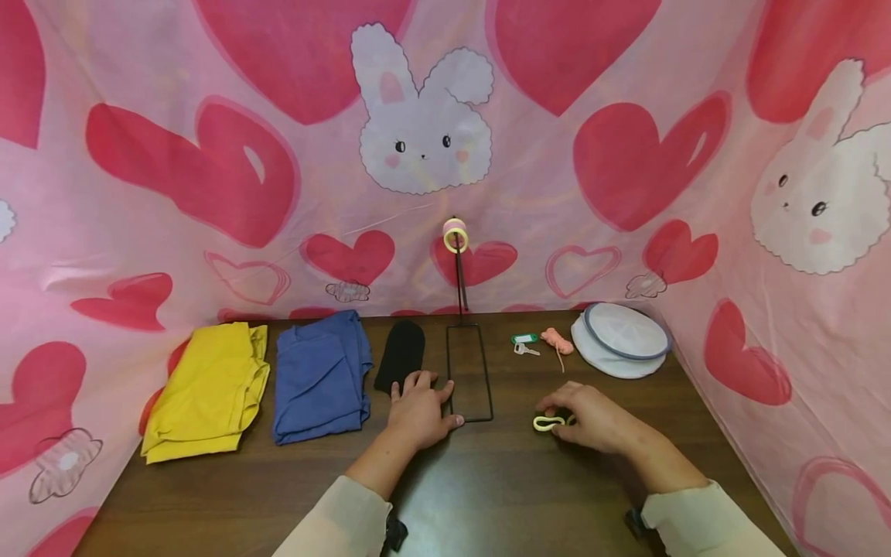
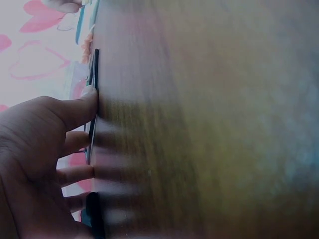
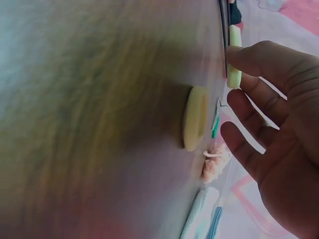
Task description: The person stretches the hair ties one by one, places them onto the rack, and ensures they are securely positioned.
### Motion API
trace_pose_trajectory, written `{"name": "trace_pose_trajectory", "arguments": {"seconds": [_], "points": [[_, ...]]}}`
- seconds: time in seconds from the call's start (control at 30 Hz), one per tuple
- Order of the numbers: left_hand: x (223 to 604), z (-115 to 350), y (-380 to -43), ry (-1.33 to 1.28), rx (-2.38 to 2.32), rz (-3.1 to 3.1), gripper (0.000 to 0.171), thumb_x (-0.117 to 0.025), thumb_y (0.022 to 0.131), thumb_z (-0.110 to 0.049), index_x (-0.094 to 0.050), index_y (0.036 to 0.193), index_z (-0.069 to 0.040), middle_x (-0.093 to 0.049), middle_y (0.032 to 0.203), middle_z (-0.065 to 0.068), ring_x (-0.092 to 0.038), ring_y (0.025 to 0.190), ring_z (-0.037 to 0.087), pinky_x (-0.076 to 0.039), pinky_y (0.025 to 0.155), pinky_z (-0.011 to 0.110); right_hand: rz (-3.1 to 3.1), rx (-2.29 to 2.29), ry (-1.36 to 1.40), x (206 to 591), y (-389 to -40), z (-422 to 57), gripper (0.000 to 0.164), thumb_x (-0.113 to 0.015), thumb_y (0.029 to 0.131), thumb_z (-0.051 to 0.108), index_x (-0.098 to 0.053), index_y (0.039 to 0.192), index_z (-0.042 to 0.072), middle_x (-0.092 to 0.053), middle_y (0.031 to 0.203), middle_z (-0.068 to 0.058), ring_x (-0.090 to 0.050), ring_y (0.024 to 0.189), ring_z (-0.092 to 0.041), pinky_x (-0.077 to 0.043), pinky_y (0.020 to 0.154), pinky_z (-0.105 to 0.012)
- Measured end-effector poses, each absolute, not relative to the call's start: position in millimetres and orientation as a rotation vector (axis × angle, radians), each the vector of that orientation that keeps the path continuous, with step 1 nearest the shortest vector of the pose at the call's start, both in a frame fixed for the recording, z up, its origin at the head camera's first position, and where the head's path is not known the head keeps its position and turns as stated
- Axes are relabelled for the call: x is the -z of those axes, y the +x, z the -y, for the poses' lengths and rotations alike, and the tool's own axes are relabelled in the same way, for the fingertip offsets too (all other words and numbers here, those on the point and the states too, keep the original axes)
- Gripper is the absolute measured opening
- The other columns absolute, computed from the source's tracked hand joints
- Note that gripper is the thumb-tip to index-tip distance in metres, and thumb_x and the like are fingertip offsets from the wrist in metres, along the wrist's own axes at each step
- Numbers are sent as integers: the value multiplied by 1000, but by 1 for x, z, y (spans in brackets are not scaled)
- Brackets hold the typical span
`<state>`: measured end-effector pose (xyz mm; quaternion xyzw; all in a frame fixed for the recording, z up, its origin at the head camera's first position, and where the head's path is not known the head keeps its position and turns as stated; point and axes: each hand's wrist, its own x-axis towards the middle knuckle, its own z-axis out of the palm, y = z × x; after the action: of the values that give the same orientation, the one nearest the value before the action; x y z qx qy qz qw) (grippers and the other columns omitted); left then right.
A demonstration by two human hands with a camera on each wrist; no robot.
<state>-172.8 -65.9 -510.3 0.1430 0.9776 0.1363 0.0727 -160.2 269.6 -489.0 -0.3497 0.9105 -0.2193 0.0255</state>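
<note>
My left hand [image 1: 419, 414] rests spread on the base of a black wire stand [image 1: 485, 371], its thumb on the front bar and its index finger by the left bar. Its other fingers reach beside a flat black piece with a rounded end [image 1: 404, 348]. With thumb and index finger, my right hand [image 1: 592, 418] pinches a pale yellow hair tie [image 3: 234, 57]. A second yellow hair tie [image 3: 195, 118] lies on the table under that hand, mostly hidden in the head view. Pink and yellow hair ties [image 1: 455, 232] hang on the stand's upper arm.
Folded yellow cloth [image 1: 209, 387] and folded blue cloth [image 1: 320, 379] lie on the left. Behind the right hand are a key [image 1: 527, 350] with a green tag [image 1: 524, 338], a pink yarn bundle [image 1: 557, 341] and a round white mesh bag [image 1: 619, 340]. Printed curtains border the table.
</note>
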Motion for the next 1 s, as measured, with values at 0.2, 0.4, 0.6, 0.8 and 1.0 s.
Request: {"name": "trace_pose_trajectory", "arguments": {"seconds": [0.2, 0.4, 0.6, 0.8, 1.0], "points": [[511, 66, -173, 432, -415, -2933, 69, -72, 92, -58, -56, 152, -29, -42, 159, 11, -27, 150, 40, -20, 114, 74, -2850, 725, -1118, 485, -163, -264, 31, -82, 84, 6, -77, 113, 15, -72, 105, 9, -63, 98, -10, -54, 81, -35], [511, 66, -173, 437, -429, -2938, 69, -72, 91, -59, -56, 152, -29, -42, 159, 11, -27, 150, 39, -20, 114, 75, -2854, 727, -1152, 481, -168, -254, 30, -82, 85, 8, -77, 114, 15, -72, 106, 12, -64, 98, -9, -54, 82, -34], [512, 66, -173, 440, -430, -2942, 69, -72, 92, -59, -56, 152, -29, -42, 158, 11, -27, 150, 40, -19, 114, 75, -2810, 776, -1186, 472, -173, -242, 27, -79, 88, 7, -76, 113, 15, -71, 106, 10, -63, 92, -8, -55, 79, -31], [513, 66, -173, 439, -429, -2941, 69, -72, 92, -59, -56, 152, -29, -42, 159, 11, -27, 150, 40, -19, 114, 74, -2799, 802, -1259, 463, -178, -229, 27, -78, 87, 4, -76, 113, 12, -72, 109, 7, -63, 90, -7, -55, 77, -30], [513, 66, -173, 436, -411, -2947, 69, -72, 91, -59, -57, 151, -30, -43, 158, 11, -28, 149, 39, -21, 114, 74, -2807, 833, -1321, 449, -181, -216, 27, -79, 87, 4, -76, 113, 11, -73, 109, 6, -67, 98, -10, -56, 83, -32]]}}
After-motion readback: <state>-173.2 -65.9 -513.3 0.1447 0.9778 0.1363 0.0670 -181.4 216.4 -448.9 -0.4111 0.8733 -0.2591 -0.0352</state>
